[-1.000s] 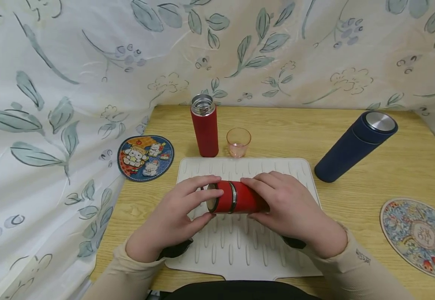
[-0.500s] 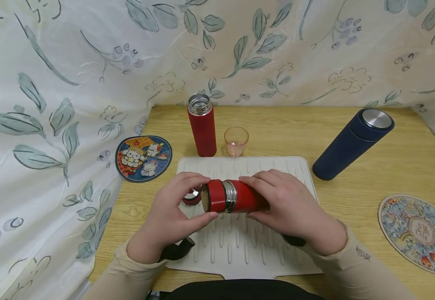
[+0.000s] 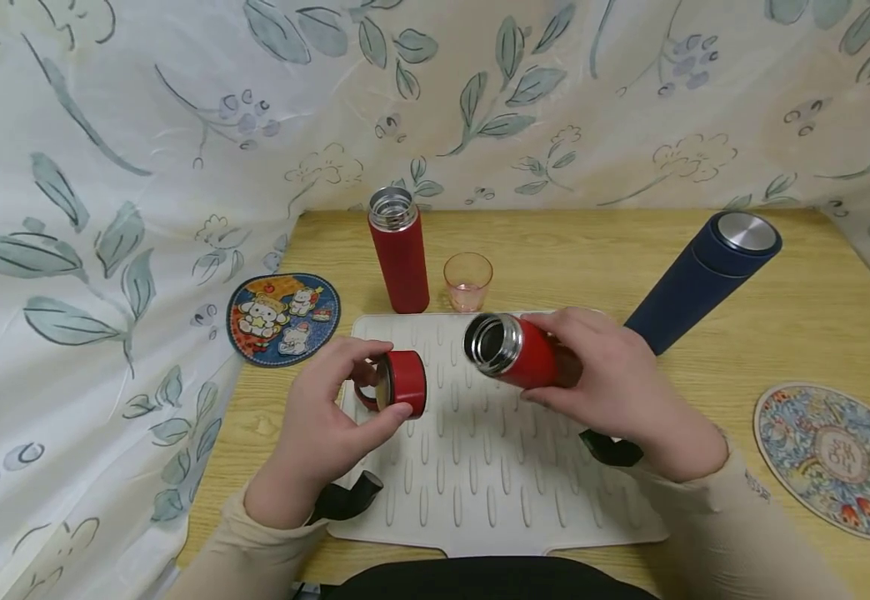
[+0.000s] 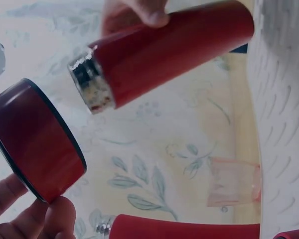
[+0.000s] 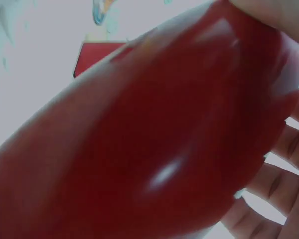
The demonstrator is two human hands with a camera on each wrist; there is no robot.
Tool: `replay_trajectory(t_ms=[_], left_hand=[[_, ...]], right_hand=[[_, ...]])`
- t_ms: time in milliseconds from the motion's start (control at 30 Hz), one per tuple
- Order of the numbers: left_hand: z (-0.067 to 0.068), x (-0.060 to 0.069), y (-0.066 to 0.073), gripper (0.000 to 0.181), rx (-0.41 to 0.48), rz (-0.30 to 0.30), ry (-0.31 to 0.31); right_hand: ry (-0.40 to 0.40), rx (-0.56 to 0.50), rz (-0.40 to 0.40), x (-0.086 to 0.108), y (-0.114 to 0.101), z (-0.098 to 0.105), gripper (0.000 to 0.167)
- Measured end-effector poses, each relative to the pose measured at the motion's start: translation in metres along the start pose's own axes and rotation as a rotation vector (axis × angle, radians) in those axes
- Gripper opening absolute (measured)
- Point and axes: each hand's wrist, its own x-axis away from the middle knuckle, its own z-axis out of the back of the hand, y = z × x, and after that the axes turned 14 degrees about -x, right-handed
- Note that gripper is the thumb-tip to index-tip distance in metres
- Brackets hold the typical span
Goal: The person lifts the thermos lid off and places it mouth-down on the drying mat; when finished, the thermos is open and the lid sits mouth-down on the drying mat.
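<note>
My left hand (image 3: 330, 417) pinches a red lid (image 3: 408, 383) between thumb and fingers; the lid also shows in the left wrist view (image 4: 37, 142). My right hand (image 3: 607, 383) grips a glossy red bottle (image 3: 536, 354), tilted with its bare steel mouth toward the left. Lid and bottle are apart, both above the white ribbed mat (image 3: 472, 492). In the right wrist view the bottle (image 5: 164, 134) fills most of the picture, with fingers around its far side. Partly hidden behind the left hand and lid, a small red cap (image 3: 363, 398) is on the mat.
Behind the mat stand an uncapped matte red bottle (image 3: 401, 262) and a pinkish clear glass (image 3: 468, 283). A navy bottle (image 3: 697, 279) stands at the right behind the right hand. Round patterned coasters lie at the left (image 3: 282, 321) and right (image 3: 840, 458). Patterned cloth (image 3: 510, 92) hangs along the back.
The lid has come off the red bottle. My left hand has shifted slightly left with the lid; my right hand has moved right and up with the bottle, its open mouth now showing.
</note>
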Motion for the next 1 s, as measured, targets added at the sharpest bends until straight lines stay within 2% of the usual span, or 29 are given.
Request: replay_trajectory(t_ms=[133,267,367,433,533,667,867,1000], left_hand=[[-0.002,-0.001,0.003,0.051,-0.031,-0.003,-0.038],[-0.006,0.000,0.008,0.055,-0.069,0.005,-0.091],[-0.011,0.000,0.013,0.058,-0.101,-0.002,-0.135],[-0.015,-0.001,0.016,0.059,-0.131,-0.020,-0.167],[-0.022,-0.005,0.019,0.061,-0.206,-0.060,-0.213],[-0.033,-0.009,0.021,0.063,-0.303,-0.110,-0.284],[-0.051,-0.015,0.024,0.054,-0.377,-0.165,-0.392],[-0.064,-0.016,0.024,0.047,-0.407,-0.201,-0.425]], right_hand=[[0.164,-0.138,-0.166,-0.007,0.016,0.015,0.086],[0.372,-0.305,-0.413,-0.019,0.032,0.023,0.083],[0.494,-0.398,-0.582,-0.029,0.042,0.027,0.081],[0.555,-0.443,-0.638,-0.034,0.049,0.027,0.081],[0.597,-0.484,-0.671,-0.041,0.058,0.024,0.081],[0.607,-0.527,-0.705,-0.048,0.069,0.018,0.083],[0.637,-0.580,-0.700,-0.056,0.085,0.011,0.084],[0.644,-0.594,-0.705,-0.058,0.092,0.008,0.084]])
